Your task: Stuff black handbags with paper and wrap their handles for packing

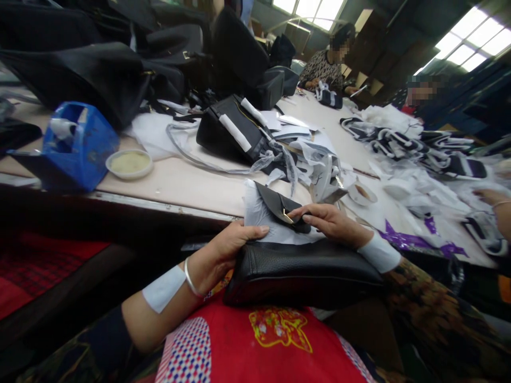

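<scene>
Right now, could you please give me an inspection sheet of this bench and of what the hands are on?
Surface: pale table, crowded along its length.
Job's things: black bag on the lap; black flap with a gold clasp lies over white wrapping paper.
Clutter: blue tape dispenser, white dish of yellowish paste, wrapped handbag, heap of dark bags, loose white sheets.
Grippers: left hand grips the black bag's edge; right hand has fingertips on the black flap by the clasp.
Cables: nothing seen.
Surroundings: two people at the far end; skylights above.
</scene>
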{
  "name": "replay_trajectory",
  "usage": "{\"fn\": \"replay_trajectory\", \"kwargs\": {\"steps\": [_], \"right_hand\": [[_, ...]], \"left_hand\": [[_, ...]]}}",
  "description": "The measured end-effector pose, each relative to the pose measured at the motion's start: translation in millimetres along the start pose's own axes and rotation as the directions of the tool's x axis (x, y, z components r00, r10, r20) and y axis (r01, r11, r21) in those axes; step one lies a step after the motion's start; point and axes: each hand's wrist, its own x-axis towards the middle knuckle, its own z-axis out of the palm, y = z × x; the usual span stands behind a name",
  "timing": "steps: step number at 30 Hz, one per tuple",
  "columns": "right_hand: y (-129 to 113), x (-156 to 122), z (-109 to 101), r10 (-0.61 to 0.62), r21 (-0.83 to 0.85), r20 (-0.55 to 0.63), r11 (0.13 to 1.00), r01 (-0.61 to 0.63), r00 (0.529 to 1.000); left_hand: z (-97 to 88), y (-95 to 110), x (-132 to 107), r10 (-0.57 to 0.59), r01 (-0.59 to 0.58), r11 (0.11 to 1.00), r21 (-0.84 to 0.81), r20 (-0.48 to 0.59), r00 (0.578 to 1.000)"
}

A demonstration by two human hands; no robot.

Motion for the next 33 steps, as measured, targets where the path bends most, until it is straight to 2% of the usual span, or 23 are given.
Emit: {"fn": "replay_trajectory", "kwargs": {"steps": [6, 14, 19, 25, 27, 33], "right_hand": [[-3.2, 0.8, -1.1, -0.102, -0.147, 0.032, 0.983, 0.105, 0.994], [-16.4, -2.2, 9.0, -0.242, -0.276, 0.090, 0.926, 0.257, 0.966], [-25.8, -0.5, 10.3, -0.144, -0.361, 0.113, 0.916, 0.176, 0.983], [-29.3, 11.3, 16.1, -0.096, -0.625, 0.169, 0.759, 0.182, 0.981], [-26.0, 11.1, 16.7, -0.097, -0.608, 0.133, 0.778, 0.159, 0.986], [-14.6, 7.0, 11.0, -0.107, -0.359, 0.036, 0.927, 0.113, 0.994]], "left_hand": [[6.5, 4.2, -5.0, 0.004, -0.004, 1.000, -0.001, -0.013, 1.000], [12.1, 4.7, -6.2, -0.024, 0.024, 1.000, 0.002, -0.018, 1.000], [15.9, 6.0, -9.6, -0.002, 0.002, 1.000, 0.031, -0.017, 1.000], [14.0, 4.3, -5.2, 0.006, -0.004, 0.999, 0.049, -0.029, 1.000], [12.4, 3.2, -3.2, 0.010, -0.009, 0.999, 0.051, -0.013, 1.000], [12.7, 3.2, -4.2, -0.011, 0.011, 0.999, 0.031, -0.009, 1.000]]}}
